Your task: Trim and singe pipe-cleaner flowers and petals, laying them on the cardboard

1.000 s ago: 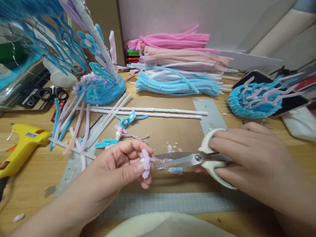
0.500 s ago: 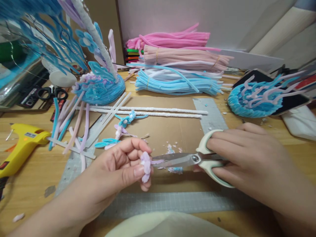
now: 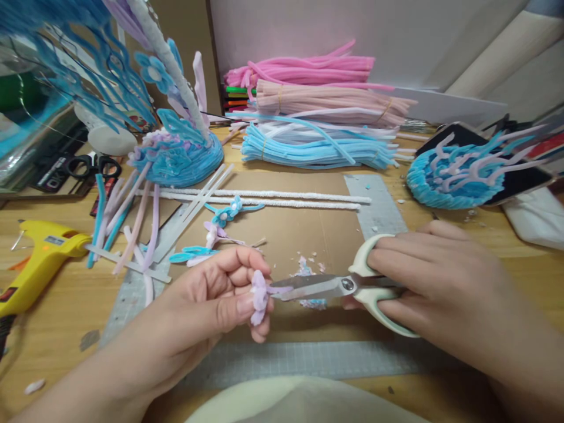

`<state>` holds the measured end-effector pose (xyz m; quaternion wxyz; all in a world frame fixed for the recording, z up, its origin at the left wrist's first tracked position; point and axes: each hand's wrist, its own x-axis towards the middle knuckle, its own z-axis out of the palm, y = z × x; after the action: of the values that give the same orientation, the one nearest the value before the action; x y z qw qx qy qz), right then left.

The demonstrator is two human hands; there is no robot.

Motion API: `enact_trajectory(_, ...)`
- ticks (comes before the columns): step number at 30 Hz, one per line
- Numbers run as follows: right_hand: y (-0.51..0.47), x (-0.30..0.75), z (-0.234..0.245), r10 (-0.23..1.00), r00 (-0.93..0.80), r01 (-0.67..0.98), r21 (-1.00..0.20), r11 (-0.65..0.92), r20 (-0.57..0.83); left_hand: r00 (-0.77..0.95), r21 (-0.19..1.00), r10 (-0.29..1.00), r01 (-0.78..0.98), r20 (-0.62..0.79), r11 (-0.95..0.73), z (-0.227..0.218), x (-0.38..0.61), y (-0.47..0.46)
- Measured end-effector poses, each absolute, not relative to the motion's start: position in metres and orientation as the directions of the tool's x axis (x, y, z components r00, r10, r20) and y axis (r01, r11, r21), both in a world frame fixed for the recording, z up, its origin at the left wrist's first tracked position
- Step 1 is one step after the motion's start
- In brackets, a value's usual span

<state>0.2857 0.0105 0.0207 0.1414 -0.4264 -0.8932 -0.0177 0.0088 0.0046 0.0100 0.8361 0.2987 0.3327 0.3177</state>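
My left hand (image 3: 211, 305) pinches a small lilac pipe-cleaner flower (image 3: 259, 296) between thumb and fingers, above a brown cardboard sheet (image 3: 317, 235). My right hand (image 3: 445, 288) is wrapped round the pale handles of a pair of scissors (image 3: 335, 286). The steel blades point left and are closed on the flower's thin stem, right beside my left fingertips. Small fuzzy trimmings (image 3: 308, 267) lie on the cardboard under the blades.
A yellow glue gun (image 3: 39, 258) lies at the left edge. Bundles of pink, beige, white and blue pipe cleaners (image 3: 317, 111) are stacked at the back. Blue pipe-cleaner pieces stand at back left (image 3: 176, 153) and right (image 3: 458, 176). Loose stems, white sticks (image 3: 264, 200) and black scissors (image 3: 92, 166) lie about.
The scissors have slid a little to the left and the blades have come together on the flower's stem. My left hand has stayed almost still.
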Motion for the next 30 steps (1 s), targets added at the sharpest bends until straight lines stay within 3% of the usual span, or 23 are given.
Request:
enact_trajectory(11, 0.010, 0.284, 0.019, 0.762, -0.592, 0.738, -0.204, 0.643, 0.264, 0.594, 0.684, 0.721, -0.359, -0.357, 0.635, 0.007, 0.004, 0.006)
enact_trajectory(30, 0.013, 0.297, 0.016, 0.805, -0.521, 0.804, -0.155, 0.574, 0.283, 0.588, 0.674, 0.719, -0.362, -0.371, 0.644, 0.010, 0.007, 0.009)
